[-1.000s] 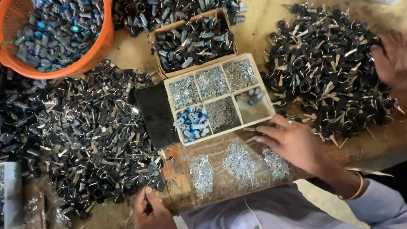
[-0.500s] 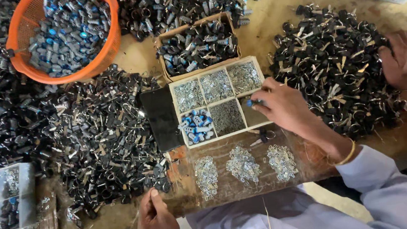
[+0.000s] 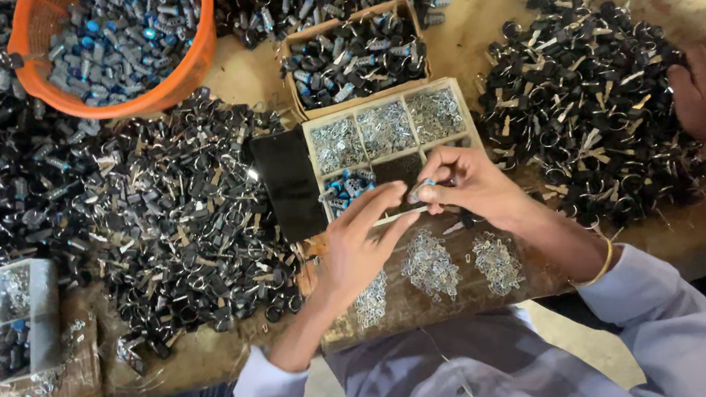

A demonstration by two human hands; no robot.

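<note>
Head view, steeply down, close

Hemmed by black part heaps left (image 3: 173, 216) and right (image 3: 594, 106) (divided tray (image 3: 387, 148) between); bare counter (image 3: 492, 34) only beyond it.
</note>
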